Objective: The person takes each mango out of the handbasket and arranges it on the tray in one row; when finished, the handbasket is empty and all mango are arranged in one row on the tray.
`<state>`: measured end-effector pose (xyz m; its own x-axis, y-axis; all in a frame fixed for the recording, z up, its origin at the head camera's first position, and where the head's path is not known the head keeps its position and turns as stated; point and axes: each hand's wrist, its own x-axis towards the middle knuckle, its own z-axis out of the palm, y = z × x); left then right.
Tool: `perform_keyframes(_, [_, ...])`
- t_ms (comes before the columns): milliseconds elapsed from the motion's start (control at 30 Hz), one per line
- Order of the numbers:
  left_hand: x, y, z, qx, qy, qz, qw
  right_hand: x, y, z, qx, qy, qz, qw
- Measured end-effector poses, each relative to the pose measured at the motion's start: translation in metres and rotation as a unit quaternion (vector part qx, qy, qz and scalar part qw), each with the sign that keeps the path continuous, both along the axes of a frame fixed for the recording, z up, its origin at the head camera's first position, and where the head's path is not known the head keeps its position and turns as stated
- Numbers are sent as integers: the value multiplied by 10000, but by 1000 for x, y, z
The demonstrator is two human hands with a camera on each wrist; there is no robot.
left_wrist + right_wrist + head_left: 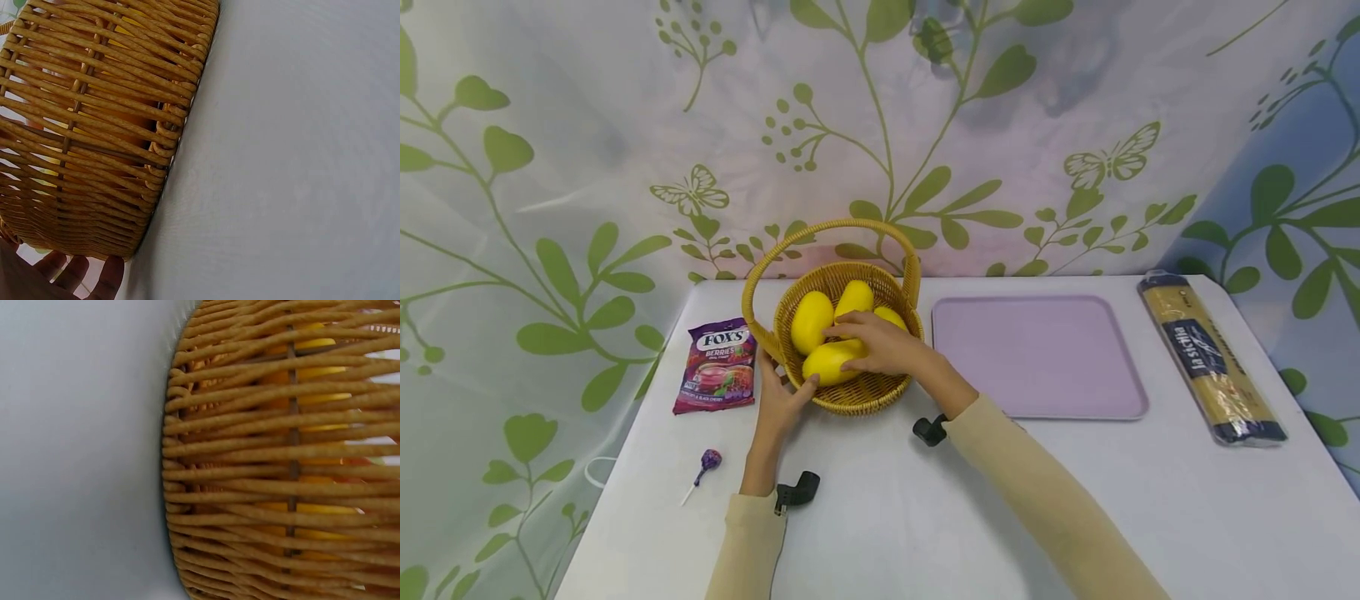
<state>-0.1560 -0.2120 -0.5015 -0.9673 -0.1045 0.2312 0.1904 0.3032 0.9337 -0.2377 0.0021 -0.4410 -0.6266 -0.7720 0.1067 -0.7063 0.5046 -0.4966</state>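
A round wicker basket (868, 406) with a tall arched handle stands on the white table, holding several smooth yellow mangoes. My left hand (778, 402) grips its left side, the thumb up at the front rim and the fingers around the outside wall. In the left wrist view those fingers (107, 278) lie against the woven side. Inside the basket, my right hand (886, 343) holds the front mango (829, 363), thumb near its right end and fingers over the top. Other mangoes (812, 323) lie behind it. From the right wrist, only basket weave (281, 456) shows, with yellow through the gaps.
Left of the basket lies a purple candy bag (718, 367), with a wrapped lollipop (709, 461) nearer the front. A lilac tray (1037, 358) lies to the right. Farther right is a pack of spaghetti (1210, 358). A leaf-patterned curtain (925, 142) hangs behind the table.
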Motion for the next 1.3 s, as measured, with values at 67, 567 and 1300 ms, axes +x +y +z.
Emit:
perform_keyframes(67, [0,0,1,0,-1,5,10000,1,-2,-1,80,-25,80,9999])
perform_keyframes(567, [1,-1,-1,-41,35,-86,9999,2,-3,-4,660,279,755,9946])
perform_keyframes(1300, [9,5,23,14,-223,-118,9997,-1,0,-1,-88,-298,685,9972])
